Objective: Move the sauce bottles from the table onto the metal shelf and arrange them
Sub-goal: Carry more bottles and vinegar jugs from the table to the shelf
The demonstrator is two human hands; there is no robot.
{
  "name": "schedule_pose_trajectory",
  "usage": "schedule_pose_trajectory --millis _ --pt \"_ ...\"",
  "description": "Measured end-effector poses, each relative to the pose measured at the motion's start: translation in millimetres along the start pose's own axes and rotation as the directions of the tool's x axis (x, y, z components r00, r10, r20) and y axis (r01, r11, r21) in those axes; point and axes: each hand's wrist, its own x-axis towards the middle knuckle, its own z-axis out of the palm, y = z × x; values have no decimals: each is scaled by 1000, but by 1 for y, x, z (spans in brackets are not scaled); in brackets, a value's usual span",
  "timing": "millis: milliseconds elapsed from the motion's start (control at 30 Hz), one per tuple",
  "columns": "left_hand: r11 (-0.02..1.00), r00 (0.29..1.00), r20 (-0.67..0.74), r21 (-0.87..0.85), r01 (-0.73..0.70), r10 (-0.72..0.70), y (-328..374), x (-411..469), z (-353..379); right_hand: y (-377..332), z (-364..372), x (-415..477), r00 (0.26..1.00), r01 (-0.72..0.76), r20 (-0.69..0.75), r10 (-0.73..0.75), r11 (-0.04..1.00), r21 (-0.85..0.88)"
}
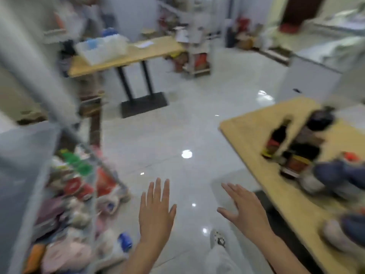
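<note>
1. Left hand (156, 210) grip: fingers straight and spread, holding nothing.
2. Right hand (246, 208) grip: likewise flat and empty.
3. Both hover over the tiled floor (177, 125).
4. Sauce bottles (278, 135): dark, upright, clustered on the table (246, 127) at right, apart from both hands.
5. Metal shelf (49, 91) at left, stocked with packets; view blurred.
</note>
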Motion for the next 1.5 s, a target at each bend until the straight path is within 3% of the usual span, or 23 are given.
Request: schedule_pose_trajectory --millis 100,167,233,300,400,500,567,633,667,733,767,833,1000,1233,1367,1500 --pt "972 971 67 -59 -225 229 72 29 13 55 -27 -49 956 -265 -118 268 963 40" --pt "928 920 132 -111 -356 368 124 45 17 87 -37 -74 874 -422 -202 442 896 137" --pt "874 862 171 -195 -445 477 173 58 26 117 -39 -95 742 -554 -271 613 789 266" --pt "815 809 179 -297 -498 559 219 67 31 142 -39 -110 558 -648 -288 778 626 433" --pt "700 687 256 -504 -506 681 279 71 46 174 -35 -129 252 -685 -224 941 337 646" --pt "624 546 363 -652 -430 755 329 67 65 200 -26 -147 -4 -625 -209 978 160 764" --pt "603 457 433 -719 -345 777 357 65 73 215 -20 -157 -122 -528 -220 968 124 840" --pt "571 378 460 -775 -271 803 378 64 82 230 -18 -164 -184 -479 -200 963 90 873" --pt "553 347 461 -797 -242 817 385 64 87 240 -16 -168 -167 -468 -180 969 82 880" --pt "531 306 468 -829 -173 829 395 64 102 256 -15 -171 -8 -457 -102 995 88 885" --pt "524 307 468 -842 -128 828 399 63 110 260 -15 -170 84 -446 -50 995 82 891" --pt "502 332 462 -864 -42 822 404 60 121 270 -13 -169 160 -443 5 987 67 894" --pt "437 450 437 -893 111 779 404 48 121 275 -19 -162 222 -435 8 975 92 896" --pt "436 576 497 -863 253 649 330 46 105 232 -14 -123 435 -436 16 900 195 878" --pt "391 692 500 -860 327 521 240 66 79 171 -16 -70 661 -436 33 749 349 830" --pt "315 829 473 -869 382 298 128 88 32 85 -12 5 874 -335 78 479 479 811"
